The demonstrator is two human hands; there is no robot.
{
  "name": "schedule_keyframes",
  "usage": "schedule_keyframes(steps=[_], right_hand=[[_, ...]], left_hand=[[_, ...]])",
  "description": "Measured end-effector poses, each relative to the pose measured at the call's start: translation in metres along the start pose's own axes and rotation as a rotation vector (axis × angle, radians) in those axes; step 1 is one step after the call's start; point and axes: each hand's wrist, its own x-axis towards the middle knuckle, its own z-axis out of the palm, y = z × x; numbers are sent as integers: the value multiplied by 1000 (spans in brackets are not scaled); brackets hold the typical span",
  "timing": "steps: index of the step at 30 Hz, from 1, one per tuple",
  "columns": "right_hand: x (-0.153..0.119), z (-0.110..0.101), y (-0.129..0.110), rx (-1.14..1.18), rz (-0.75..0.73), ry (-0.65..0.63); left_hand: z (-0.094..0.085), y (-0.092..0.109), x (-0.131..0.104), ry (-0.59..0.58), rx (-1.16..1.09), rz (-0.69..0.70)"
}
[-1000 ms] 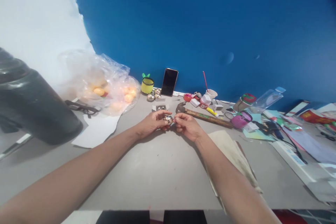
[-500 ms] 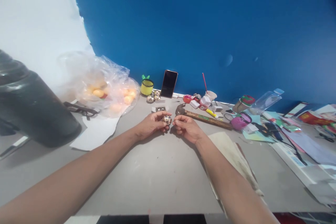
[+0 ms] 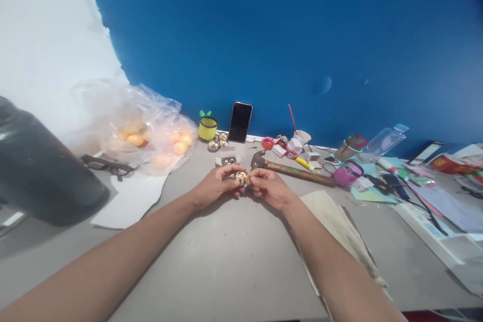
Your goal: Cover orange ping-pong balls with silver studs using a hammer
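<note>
Between the thumb and fingers of my left hand is a small ball with shiny metallic pieces and yellow showing on its surface. My right hand is pinched close against the ball's right side; what its fingertips hold, if anything, is too small to make out. Just behind my left hand lies a small box of shiny metallic pieces. Farther back, several similar shiny balls sit beside a yellow-green pot. A hammer lies behind my right hand.
A dark bottle, glasses and plastic bags with orange items are at left. A phone leans on the blue wall. At right are a cloth, a paper cup, a purple ball and a white tray.
The ball in my left hand now shows more yellow on its surface. The view has shifted slightly, and both hands stay together at the ball.
</note>
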Motion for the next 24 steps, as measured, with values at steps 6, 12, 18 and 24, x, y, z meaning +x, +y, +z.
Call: schedule_keyframes(steps=[6,12,18,24], right_hand=[[0,0,0,-5,5,2],[-2,3,-2,17,12,4],[-1,1,0,19,-4,9],[-2,2,-1,23,6,20]], left_hand=[[-1,2,-1,-7,71,28],[0,3,-2,31,37,17],[0,3,-3,22,91,23],[4,7,-4,23,40,-3]])
